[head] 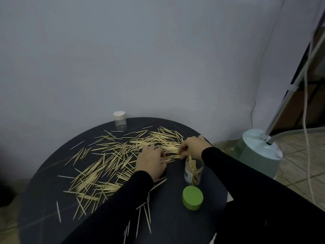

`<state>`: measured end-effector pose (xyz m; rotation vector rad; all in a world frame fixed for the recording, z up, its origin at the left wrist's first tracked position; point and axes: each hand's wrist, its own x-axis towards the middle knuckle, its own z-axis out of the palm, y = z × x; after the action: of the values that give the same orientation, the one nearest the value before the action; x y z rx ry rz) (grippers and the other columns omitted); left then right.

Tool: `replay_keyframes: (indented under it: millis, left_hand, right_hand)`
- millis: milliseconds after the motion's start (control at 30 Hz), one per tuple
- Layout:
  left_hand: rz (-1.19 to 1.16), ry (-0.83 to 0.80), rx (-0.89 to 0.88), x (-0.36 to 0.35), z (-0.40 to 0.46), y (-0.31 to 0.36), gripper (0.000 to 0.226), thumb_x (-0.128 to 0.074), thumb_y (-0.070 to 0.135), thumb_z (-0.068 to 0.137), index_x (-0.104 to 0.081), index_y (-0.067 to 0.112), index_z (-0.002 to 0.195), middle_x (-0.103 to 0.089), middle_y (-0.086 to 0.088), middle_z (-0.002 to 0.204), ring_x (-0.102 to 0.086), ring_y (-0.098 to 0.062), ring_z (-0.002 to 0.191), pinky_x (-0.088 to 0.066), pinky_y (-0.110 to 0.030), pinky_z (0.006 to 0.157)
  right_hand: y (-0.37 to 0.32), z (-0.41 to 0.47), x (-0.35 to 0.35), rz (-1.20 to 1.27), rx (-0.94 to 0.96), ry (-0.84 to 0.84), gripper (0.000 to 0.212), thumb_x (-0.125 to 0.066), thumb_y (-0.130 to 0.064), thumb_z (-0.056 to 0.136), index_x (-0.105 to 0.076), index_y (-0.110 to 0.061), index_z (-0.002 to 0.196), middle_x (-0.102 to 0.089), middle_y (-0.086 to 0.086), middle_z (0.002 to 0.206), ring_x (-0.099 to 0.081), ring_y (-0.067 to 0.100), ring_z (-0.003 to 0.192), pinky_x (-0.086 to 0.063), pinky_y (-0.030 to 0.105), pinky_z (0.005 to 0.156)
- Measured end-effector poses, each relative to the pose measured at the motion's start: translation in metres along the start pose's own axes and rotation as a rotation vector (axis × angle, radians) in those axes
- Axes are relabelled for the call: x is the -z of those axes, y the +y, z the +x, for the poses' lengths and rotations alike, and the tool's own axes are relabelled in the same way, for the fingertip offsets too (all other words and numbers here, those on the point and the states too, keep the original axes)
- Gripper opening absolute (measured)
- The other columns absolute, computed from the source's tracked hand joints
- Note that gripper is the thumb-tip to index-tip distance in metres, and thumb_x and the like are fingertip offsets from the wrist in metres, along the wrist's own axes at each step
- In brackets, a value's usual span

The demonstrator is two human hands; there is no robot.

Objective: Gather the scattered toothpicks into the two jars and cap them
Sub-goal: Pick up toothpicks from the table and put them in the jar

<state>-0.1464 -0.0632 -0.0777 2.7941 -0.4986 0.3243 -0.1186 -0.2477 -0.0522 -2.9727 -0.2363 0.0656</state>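
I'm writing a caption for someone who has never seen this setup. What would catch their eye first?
First, the scattered toothpicks strewn across the round dark table. Next, the left hand and right hand meet at mid-table, pinching a bundle of toothpicks beside the open jar already holding some; its green lid lies nearer the person. A capped jar stands at the far edge.

Pale wooden toothpicks [112, 155] lie on a dark, matt worktop [175, 224]. Both jars, the open jar [193, 171] and the capped jar [121, 123], are clear glossy plastic; the green lid [192, 197] looks smooth and matt.
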Motion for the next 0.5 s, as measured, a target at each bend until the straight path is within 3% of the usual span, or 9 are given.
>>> replay_keyframes:
  millis: [100,500]
  left_hand:
    - [0.034,-0.051,0.006,0.001,-0.0006,-0.0028,0.033,-0.05,0.044,0.094,-0.058,0.03,0.123,-0.055,0.006,0.121,-0.042,-0.018,0.114,-0.041,-0.033,0.091]
    - [0.213,-0.009,-0.081,-0.0061,0.0007,0.0067,0.029,-0.039,0.028,0.1,-0.061,0.024,0.119,-0.058,0.001,0.118,-0.045,-0.022,0.112,-0.035,-0.036,0.091]
  right_hand:
    - [-0.0005,0.0022,0.0008,-0.039,0.012,-0.02,0.012,-0.067,-0.037,0.086,-0.068,-0.03,0.096,-0.064,-0.011,0.097,-0.048,0.012,0.096,-0.026,0.039,0.097]
    - [0.0043,0.002,-0.0067,-0.054,0.027,0.0,0.008,-0.06,-0.035,0.091,-0.064,-0.031,0.096,-0.063,-0.011,0.1,-0.047,0.017,0.102,-0.03,0.038,0.097]
